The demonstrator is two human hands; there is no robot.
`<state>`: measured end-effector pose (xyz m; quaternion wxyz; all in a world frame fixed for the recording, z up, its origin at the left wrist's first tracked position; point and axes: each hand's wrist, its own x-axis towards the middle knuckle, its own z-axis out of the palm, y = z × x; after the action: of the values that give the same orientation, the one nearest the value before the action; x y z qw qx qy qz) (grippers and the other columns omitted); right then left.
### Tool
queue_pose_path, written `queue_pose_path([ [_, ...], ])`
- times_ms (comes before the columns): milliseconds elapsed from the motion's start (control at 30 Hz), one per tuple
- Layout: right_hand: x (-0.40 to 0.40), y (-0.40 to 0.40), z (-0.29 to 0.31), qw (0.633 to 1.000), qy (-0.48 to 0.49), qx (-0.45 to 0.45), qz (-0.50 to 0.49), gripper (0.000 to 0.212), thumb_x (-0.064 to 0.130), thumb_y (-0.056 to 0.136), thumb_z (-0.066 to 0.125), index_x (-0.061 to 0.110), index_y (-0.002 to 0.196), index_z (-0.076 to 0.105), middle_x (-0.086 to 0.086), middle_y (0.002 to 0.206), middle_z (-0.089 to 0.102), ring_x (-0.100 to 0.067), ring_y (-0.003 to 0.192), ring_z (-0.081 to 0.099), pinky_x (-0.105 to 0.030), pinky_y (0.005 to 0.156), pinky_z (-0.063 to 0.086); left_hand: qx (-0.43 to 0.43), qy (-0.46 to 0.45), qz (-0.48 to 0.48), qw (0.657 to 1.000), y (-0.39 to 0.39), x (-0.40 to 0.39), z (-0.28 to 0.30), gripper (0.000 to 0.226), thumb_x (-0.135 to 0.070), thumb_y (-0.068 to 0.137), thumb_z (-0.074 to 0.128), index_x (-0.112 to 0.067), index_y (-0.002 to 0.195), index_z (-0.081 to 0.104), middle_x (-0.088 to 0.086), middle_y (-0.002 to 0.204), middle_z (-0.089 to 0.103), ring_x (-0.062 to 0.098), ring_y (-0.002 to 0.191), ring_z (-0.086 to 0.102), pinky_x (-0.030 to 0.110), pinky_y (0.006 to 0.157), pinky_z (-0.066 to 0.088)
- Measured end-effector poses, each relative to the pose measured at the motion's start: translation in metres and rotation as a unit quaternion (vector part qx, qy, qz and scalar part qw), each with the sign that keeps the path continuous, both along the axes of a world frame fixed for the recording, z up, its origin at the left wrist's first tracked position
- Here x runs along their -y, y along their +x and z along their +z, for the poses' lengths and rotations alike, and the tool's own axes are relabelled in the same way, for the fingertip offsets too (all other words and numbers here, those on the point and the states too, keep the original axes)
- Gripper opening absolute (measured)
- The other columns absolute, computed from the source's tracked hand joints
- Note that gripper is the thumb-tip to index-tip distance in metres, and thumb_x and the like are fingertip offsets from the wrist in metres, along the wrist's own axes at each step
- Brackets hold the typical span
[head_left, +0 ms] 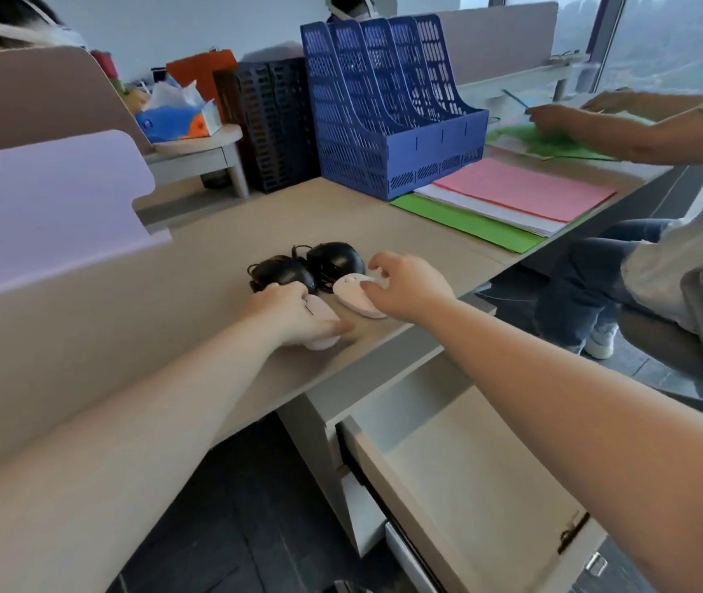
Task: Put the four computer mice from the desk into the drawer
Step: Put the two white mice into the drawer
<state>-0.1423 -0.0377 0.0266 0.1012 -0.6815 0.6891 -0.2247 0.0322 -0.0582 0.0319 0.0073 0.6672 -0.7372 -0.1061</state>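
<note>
Several mice sit close together near the desk's front edge. Two black corded mice lie at the back: the left black mouse and the right black mouse. In front of them lie a pale pink mouse and a white mouse. My left hand rests on top of the pink mouse with fingers curled around it. My right hand closes over the white mouse, thumb and fingers on its sides. The drawer stands pulled open below the desk edge, at the lower right; nothing shows inside it.
A blue file rack and a black mesh rack stand at the back of the desk. Pink, white and green paper stacks lie to the right. Another person sits at right, hands on green paper. A lilac divider rises at left.
</note>
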Motion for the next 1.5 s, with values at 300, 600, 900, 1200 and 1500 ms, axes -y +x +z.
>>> queue_pose_path([
  [300,0.012,0.013,-0.024,0.999,0.028,0.04,0.004,0.062,0.05,0.082,0.059,0.019,0.133,0.047,-0.008,0.129,0.059,-0.031,0.12,0.054,-0.035,0.088,0.045,0.002,0.022,-0.032,0.999,-0.01,-0.006,-0.002,0.126,-0.078,0.041,0.069,-0.017,0.144,0.029,0.005,0.145,0.042,0.028,0.133,0.041,0.04,0.106,0.04],
  [600,-0.037,-0.034,-0.01,0.996,0.0,0.071,-0.047,0.067,0.033,0.083,0.061,0.021,0.145,0.037,-0.011,0.14,0.046,-0.031,0.131,0.044,-0.04,0.102,0.041,0.014,-0.092,-0.037,0.995,-0.053,-0.048,0.011,0.112,-0.08,0.046,0.064,-0.011,0.131,0.041,0.009,0.138,0.044,0.029,0.132,0.035,0.042,0.104,0.035],
  [900,-0.113,-0.101,-0.064,0.983,0.061,0.071,-0.157,0.06,0.046,0.08,0.06,0.029,0.135,0.045,-0.003,0.132,0.056,-0.029,0.126,0.045,-0.044,0.1,0.044,-0.023,-0.084,-0.082,0.993,-0.114,-0.12,-0.04,0.1,-0.064,0.055,0.072,-0.01,0.132,0.038,0.007,0.133,0.044,0.025,0.127,0.038,0.036,0.1,0.038],
  [1200,-0.088,-0.102,-0.137,0.964,0.182,0.151,-0.125,0.071,0.031,0.077,0.068,0.023,0.141,0.04,-0.002,0.14,0.052,-0.025,0.13,0.048,-0.037,0.103,0.045,0.021,0.072,-0.051,0.996,-0.136,-0.112,-0.116,0.077,-0.043,0.071,0.065,-0.007,0.133,0.037,0.007,0.136,0.039,0.023,0.133,0.03,0.032,0.102,0.037],
  [1500,-0.032,-0.083,-0.192,0.965,0.215,0.103,-0.112,0.037,0.028,0.081,0.057,0.009,0.113,0.052,-0.012,0.112,0.06,-0.031,0.101,0.06,-0.032,0.074,0.048,-0.033,0.108,0.019,0.993,-0.128,-0.07,-0.168,0.086,-0.043,0.07,0.071,-0.01,0.137,0.029,0.008,0.149,0.024,0.025,0.134,0.037,0.038,0.101,0.042],
])
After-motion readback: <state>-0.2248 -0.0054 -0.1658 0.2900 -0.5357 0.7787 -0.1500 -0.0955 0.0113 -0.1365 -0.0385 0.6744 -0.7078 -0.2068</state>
